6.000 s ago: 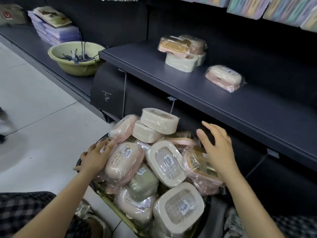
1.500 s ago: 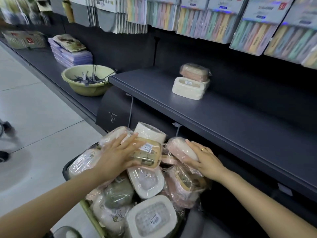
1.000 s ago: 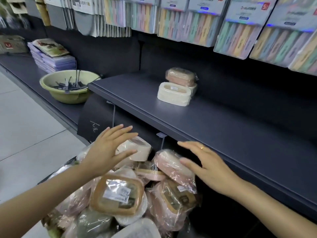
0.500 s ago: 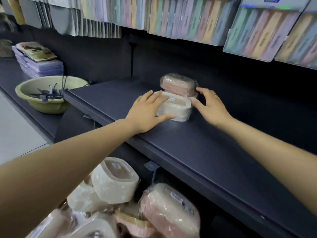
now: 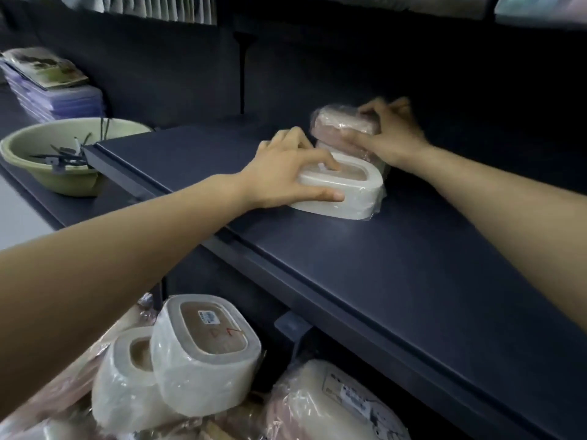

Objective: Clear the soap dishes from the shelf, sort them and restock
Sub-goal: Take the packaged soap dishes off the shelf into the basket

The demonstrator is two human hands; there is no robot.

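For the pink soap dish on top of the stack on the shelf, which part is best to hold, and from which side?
Probably across its short width, coming from the right and above. The pink soap dish lies flat on another dish, its top and right end free; the right hand already holds it so. The left hand and the white soap dish block the left and front.

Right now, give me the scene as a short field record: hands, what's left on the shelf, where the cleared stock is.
left hand: grips white dish on shelf
right hand: grips pink wrapped dish, stacked on something behind the white one
shelf stock: only this small cluster in view
cleared stock: pile of wrapped dishes below shelf edge
left of shelf: green bowl holding dark hooks
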